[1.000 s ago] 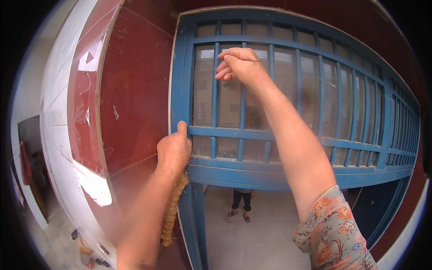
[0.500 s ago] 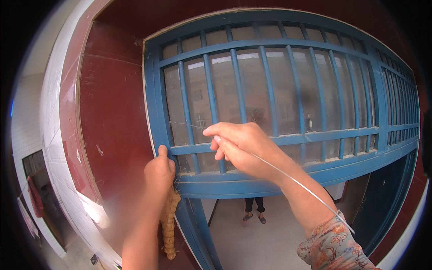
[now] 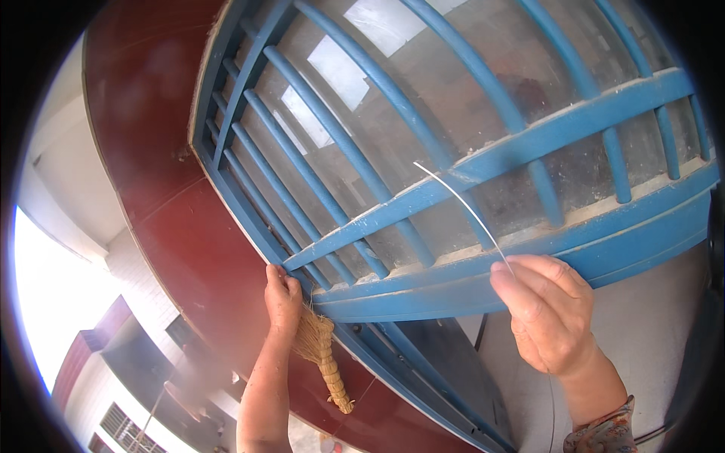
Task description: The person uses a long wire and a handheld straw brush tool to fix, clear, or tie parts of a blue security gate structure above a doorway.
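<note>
Wire (image 3: pixel 462 205) x1 in right hand (image 3: pixel 547 311), left hand (image 3: pixel 282 296) w/ 1 straw bundle (image 3: pixel 323 353)

Two bare hands: left hand (image 3: pixel 283 294), right hand (image 3: pixel 547 313). One thin white wire (image 3: pixel 461 204). One bundle of tan straw, braided tail (image 3: pixel 321 355). One blue barred metal window grille (image 3: pixel 423 196). One dark red wall (image 3: pixel 189 249).

Daylight, bright overall. Blown-out white patch at 8 o'clock; pale reflections on the dusty glass (image 3: pixel 423 98) toward 12 o'clock. Heavy fisheye bending: the blue bars (image 3: pixel 393 98) curve toward the rim. Black vignette rings the frame. Lower-left buildings soft; centre sharp.
</note>
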Demonstrator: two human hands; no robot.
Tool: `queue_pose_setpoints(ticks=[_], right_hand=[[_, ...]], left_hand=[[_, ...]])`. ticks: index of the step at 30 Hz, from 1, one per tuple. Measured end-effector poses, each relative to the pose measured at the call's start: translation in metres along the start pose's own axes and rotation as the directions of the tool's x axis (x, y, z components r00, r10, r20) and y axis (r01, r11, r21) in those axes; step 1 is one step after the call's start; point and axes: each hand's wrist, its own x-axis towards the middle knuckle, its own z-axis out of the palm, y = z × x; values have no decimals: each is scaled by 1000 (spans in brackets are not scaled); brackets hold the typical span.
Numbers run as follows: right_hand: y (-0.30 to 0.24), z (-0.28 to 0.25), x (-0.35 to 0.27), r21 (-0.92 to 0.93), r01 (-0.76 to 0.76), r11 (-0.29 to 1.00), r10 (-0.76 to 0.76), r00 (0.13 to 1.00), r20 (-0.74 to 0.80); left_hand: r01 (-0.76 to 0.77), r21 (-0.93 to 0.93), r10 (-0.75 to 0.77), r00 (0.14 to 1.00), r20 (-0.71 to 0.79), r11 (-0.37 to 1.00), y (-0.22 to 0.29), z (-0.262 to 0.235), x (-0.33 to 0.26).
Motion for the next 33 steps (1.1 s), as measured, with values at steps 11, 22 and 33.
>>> queue_pose_setpoints(ticks=[11,22,33], right_hand=[[1,-11,-24,93,-106,990,93,987,131],[17,-14,-25,-68,179,981,-161,963,216],[-11,31,-25,580,-223,783,221,972,75]], left_hand=[[2,117,-6,999,32,993,21,-3,3],[4,210,-18,998,65,978,11,-7,7],[-15,334,-60,975,214,942,27,-21,13]])
